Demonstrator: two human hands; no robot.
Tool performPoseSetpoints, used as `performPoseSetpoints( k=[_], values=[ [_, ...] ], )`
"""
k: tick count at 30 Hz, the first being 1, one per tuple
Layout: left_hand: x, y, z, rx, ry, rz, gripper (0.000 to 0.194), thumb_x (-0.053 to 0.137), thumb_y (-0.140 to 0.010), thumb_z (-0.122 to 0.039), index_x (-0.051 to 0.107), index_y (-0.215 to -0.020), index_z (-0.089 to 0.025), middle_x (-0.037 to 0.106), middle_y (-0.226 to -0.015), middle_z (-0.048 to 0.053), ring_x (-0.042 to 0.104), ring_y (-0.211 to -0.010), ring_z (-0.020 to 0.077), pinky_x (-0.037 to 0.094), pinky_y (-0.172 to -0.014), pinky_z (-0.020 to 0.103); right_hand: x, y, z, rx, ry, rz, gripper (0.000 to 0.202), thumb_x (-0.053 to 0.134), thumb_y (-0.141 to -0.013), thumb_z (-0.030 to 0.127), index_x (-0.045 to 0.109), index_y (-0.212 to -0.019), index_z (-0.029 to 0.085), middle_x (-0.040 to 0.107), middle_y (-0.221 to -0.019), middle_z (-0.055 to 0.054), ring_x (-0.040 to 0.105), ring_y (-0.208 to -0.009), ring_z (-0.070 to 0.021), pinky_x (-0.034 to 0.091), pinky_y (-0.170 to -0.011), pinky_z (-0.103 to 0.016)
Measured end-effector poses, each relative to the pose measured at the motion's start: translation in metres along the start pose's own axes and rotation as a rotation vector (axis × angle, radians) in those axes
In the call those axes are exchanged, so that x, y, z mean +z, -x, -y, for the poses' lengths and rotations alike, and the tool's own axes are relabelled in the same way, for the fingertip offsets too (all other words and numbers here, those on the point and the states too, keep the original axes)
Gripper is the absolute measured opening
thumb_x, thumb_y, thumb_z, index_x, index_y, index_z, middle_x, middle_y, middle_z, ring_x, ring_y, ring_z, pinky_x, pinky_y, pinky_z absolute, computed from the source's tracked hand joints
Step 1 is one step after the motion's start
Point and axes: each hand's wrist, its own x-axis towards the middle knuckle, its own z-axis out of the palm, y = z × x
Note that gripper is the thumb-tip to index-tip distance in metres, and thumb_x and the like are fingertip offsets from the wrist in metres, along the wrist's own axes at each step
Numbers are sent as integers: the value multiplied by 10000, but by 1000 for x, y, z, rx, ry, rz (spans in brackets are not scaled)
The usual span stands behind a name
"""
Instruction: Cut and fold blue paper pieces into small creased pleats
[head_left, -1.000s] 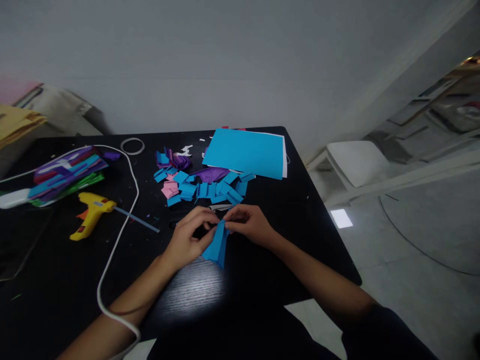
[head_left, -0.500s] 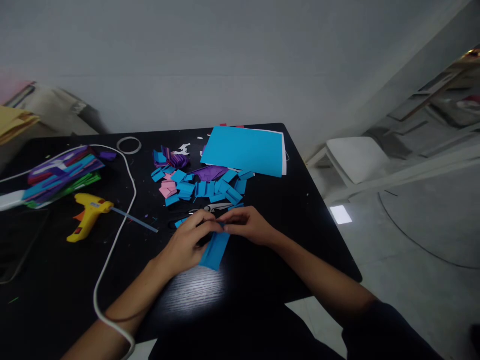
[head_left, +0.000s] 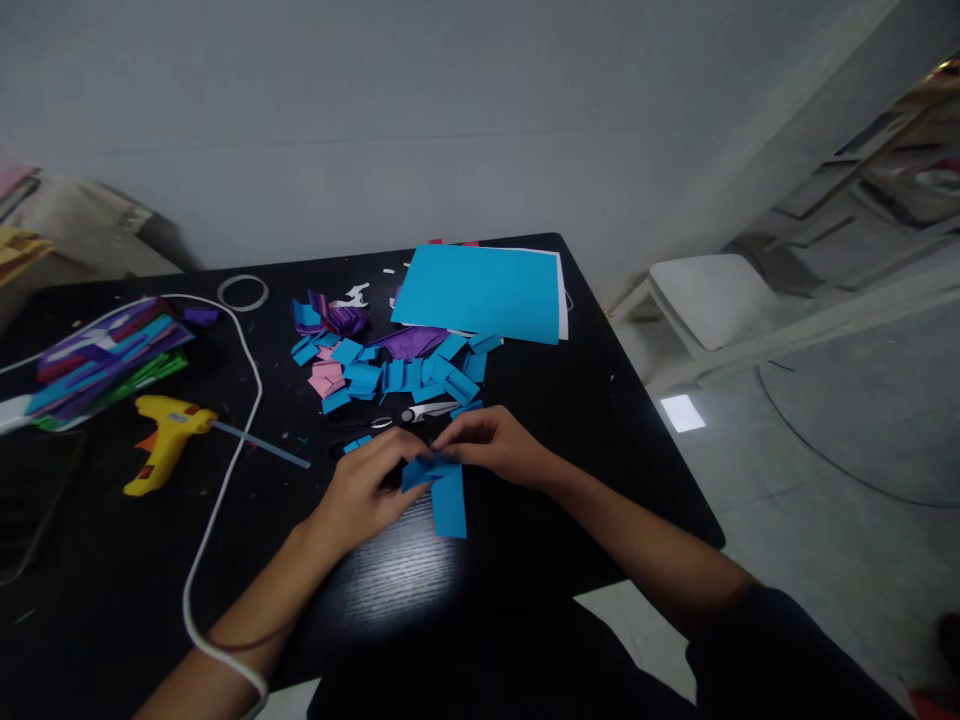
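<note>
Jutting from between the left hand (head_left: 364,490) and right hand (head_left: 495,447), a bent blue paper strip (head_left: 450,503) is pinched by both, nearly closed.

Lighting: dim; pale glare (head_left: 401,580) on black tabletop (head_left: 600,480); bright patch (head_left: 682,413) on floor (head_left: 787,540); clutter (head_left: 885,190) at upper right, blurred.

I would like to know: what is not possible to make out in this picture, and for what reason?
Head view:
- Part of the blue paper: hidden by the left hand and right hand.
- Any writing on the yellow glue gun: too small.
- Handles of the scissors: dark against the black table.
- White object: cut off by the left edge.
</note>
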Motion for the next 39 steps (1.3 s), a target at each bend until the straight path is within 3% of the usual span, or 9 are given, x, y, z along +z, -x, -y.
performPoseSetpoints(
  k=[12,20,27,34,39],
  values=[
    [-4,-8,-8,43,-19,-17,164,668,-900,-90,659,-1024,-196,701,-918,67,704,-844,176,566,-744,260,9,2,0,-78,114,-115,165,804,-799,302,813,-904,176,794,-874,-49,744,-815,-178,580,-776,-296],
    [-4,-5,-8,47,-124,-13,267,634,-955,-164,697,-1207,-224,754,-1076,97,744,-959,195,602,-838,286,8,2,-3,-108,149,-190,162,772,-813,295,803,-922,179,796,-887,-42,745,-806,-172,581,-755,-283],
    [-4,-6,-12,67,-151,-62,270,634,-947,-133,701,-1198,-207,771,-1063,98,756,-969,200,610,-845,276,11,4,-1,-145,168,-238,146,788,-815,296,799,-919,194,791,-903,-40,743,-835,-175,587,-782,-297],
    [-2,-4,-10,-1,-116,-95,264,677,-925,-140,699,-1182,-198,782,-1053,93,759,-958,207,608,-852,288,12,4,-2,-183,131,-232,156,801,-826,311,800,-940,204,791,-932,-36,747,-878,-179,596,-853,-322],
    [0,-3,-11,-30,-117,-94,235,690,-925,-155,700,-1155,-198,789,-966,53,760,-844,164,597,-776,226,12,4,-1,-159,121,-217,176,814,-819,319,799,-946,198,786,-944,-42,748,-900,-185,595,-873,-327]
  ],
)
